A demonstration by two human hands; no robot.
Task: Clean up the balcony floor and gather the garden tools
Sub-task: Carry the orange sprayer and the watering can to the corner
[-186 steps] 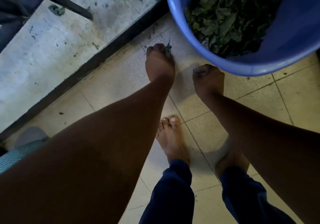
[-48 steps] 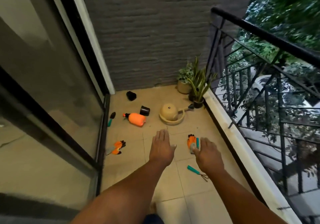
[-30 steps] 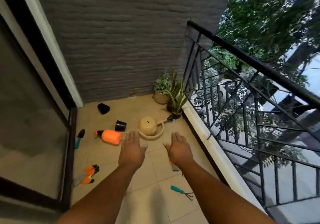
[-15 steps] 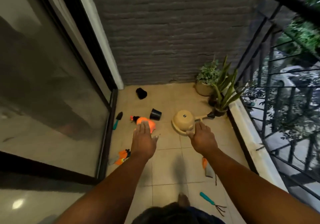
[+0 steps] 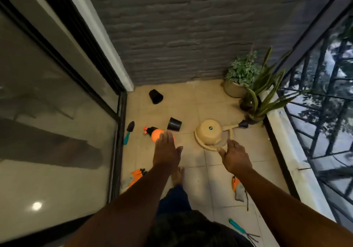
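Garden tools lie scattered on the tiled balcony floor (image 5: 193, 101). My left hand (image 5: 166, 151) hovers flat, fingers straight, over an orange spray bottle (image 5: 155, 133). My right hand (image 5: 234, 156) is stretched out with relaxed fingers just in front of a beige watering can (image 5: 210, 132) lying on its side. Neither hand holds anything. A teal-handled trowel (image 5: 128, 135) lies by the door track. One orange glove (image 5: 136, 176) is under my left forearm, another (image 5: 237, 187) beside my right forearm. A teal hand rake (image 5: 241, 228) lies near my feet.
Two black pots (image 5: 155, 96) (image 5: 174, 124) lie tipped on the tiles. Two potted plants (image 5: 241, 75) (image 5: 261, 101) stand in the far right corner. A glass sliding door (image 5: 57, 132) bounds the left, a black railing (image 5: 321, 86) the right, a grey brick wall (image 5: 181, 33) the far end.
I stood up from the blue bucket of leaves and walked along the balcony. Both hands have come closer to the spray bottle and the watering can; the gloves and rake now lie nearer my feet.
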